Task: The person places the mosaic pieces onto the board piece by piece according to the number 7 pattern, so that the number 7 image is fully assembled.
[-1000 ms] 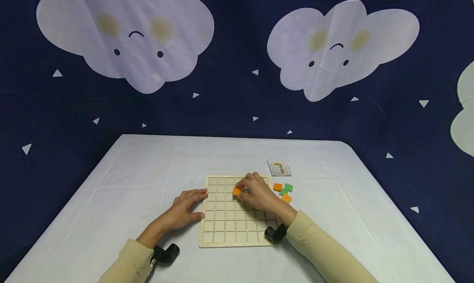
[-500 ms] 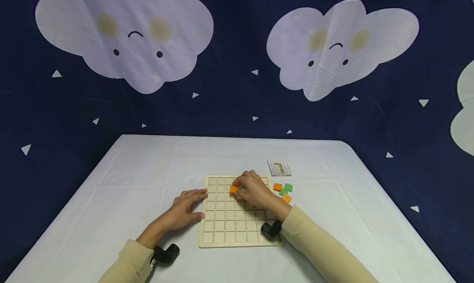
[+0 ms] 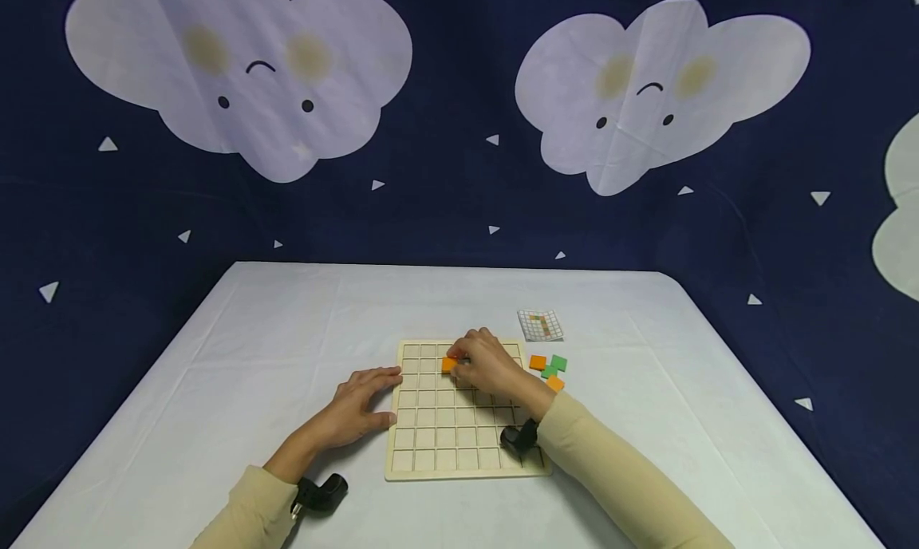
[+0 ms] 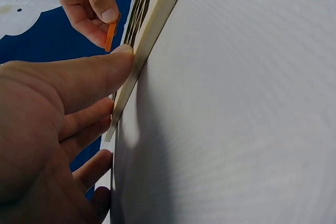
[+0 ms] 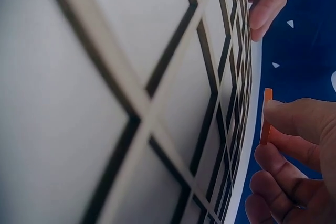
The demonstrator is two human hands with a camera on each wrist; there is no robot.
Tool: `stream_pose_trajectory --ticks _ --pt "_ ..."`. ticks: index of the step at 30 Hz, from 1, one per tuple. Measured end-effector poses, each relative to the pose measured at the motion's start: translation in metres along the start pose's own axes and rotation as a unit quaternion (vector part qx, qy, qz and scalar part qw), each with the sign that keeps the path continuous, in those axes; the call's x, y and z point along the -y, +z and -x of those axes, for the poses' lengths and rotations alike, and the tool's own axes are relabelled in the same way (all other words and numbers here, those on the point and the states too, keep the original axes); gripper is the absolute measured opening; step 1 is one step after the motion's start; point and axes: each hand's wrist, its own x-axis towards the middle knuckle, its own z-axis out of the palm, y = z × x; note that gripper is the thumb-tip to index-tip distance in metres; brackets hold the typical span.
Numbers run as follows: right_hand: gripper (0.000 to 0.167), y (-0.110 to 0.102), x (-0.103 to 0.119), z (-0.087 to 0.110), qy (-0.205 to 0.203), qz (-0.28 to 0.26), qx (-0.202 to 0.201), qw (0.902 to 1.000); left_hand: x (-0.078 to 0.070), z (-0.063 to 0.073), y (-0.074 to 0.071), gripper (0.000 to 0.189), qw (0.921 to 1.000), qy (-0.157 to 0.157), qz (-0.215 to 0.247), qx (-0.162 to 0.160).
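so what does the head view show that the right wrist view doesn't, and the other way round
Head view only: the printed card, two loose orange tiles, two green tiles and both sleeves.
Right wrist view only: the held tile edge-on, and the palm side of the right hand.
Both: that tile pinched in the right hand, the grid board, the left hand and the dark blue backdrop.

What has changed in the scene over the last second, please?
The right hand has moved left and slightly away from the person over the wooden grid board, carrying the orange square tile it was already pinching; nothing was let go. The left hand at the board's left edge, the loose tiles and the pattern card stayed put.
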Motion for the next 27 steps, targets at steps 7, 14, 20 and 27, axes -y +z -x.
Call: stream_pose_trajectory --ticks 7,14,20,27 --pt "0.024 0.005 -0.001 -0.006 -0.001 0.004 0.001 1.0 0.0 0.0 0.0 0.057 1.0 0.002 0.003 0.0" --pt "0.024 0.006 -0.001 -0.009 0.0 0.012 0.001 0.9999 0.001 0.0 0.001 0.057 1.0 0.004 0.001 -0.003" --pt "0.024 0.006 -0.002 -0.01 0.0 0.015 0.009 0.9998 0.001 0.0 0.001 0.057 1.0 0.006 0.004 -0.004" --pt "0.025 0.005 -0.003 -0.011 0.005 0.016 0.019 0.9997 0.001 0.0 0.001 0.057 1.0 0.005 0.003 -0.004"
